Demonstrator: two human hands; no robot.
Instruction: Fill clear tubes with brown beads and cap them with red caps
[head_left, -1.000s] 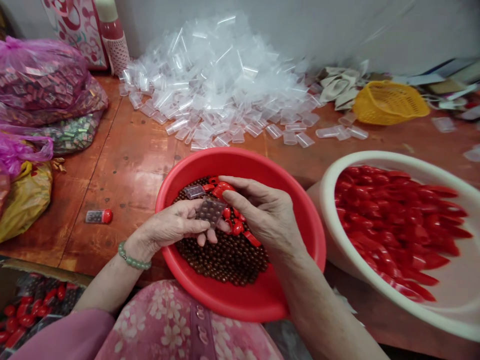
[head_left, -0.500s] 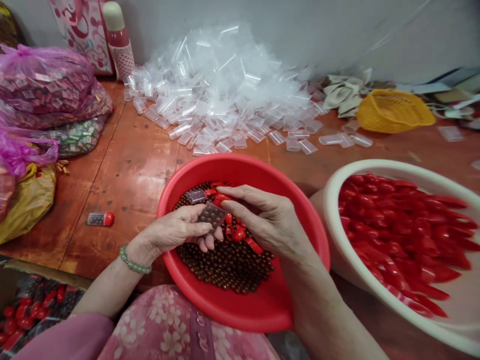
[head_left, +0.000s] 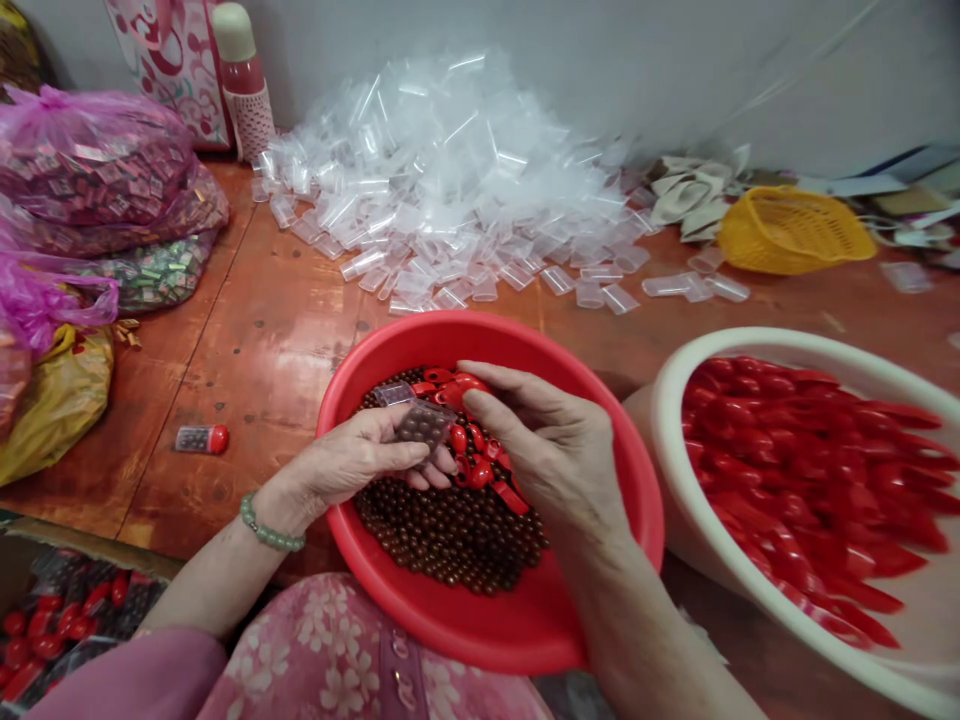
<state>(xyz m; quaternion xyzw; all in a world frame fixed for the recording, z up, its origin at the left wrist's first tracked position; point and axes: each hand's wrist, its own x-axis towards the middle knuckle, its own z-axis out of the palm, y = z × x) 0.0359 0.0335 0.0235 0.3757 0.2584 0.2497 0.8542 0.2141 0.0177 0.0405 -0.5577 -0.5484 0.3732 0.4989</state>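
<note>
I've got the left hand (head_left: 337,462) gripping a clear blister tray (head_left: 424,425) of brown beads; the right hand (head_left: 551,440) curves just beside it, grip unclear, over a red basin (head_left: 360,365).

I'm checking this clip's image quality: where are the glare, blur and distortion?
Head view: glare sheens the wooden table and the clear plastic tubes; the red pieces in the white basin look soft with blur; wide-angle distortion bends the frame's edges.

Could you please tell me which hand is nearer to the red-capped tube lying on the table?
The left hand, holding a clear bead-filled tube over the red basin, is nearer, to the right of the red-capped tube. The right hand is farther, beyond the left hand.
</note>
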